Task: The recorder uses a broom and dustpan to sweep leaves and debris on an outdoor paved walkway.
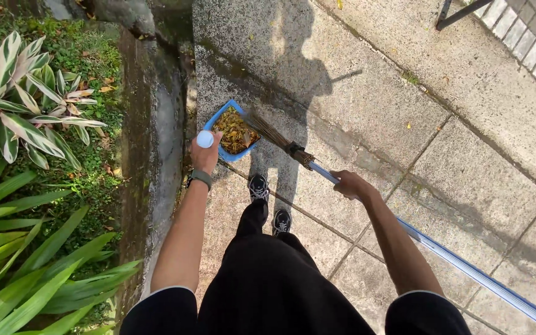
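Observation:
My left hand (205, 155) grips the white-capped upright handle (205, 139) of a blue dustpan (221, 115), which rests on the concrete paving and holds dry yellow-brown leaves (235, 131). My right hand (350, 184) is closed around the blue-and-white pole of a broom (466, 268). The broom's brown bristles (272, 132) reach into the dustpan's open side. My two dark shoes (268, 201) stand just behind the dustpan.
A concrete drain channel (162, 142) runs along the left of the paving. Beyond it is a garden bed with striped and green leafy plants (20, 99). Brick paving (528, 37) and a dark metal leg (460, 12) lie at top right.

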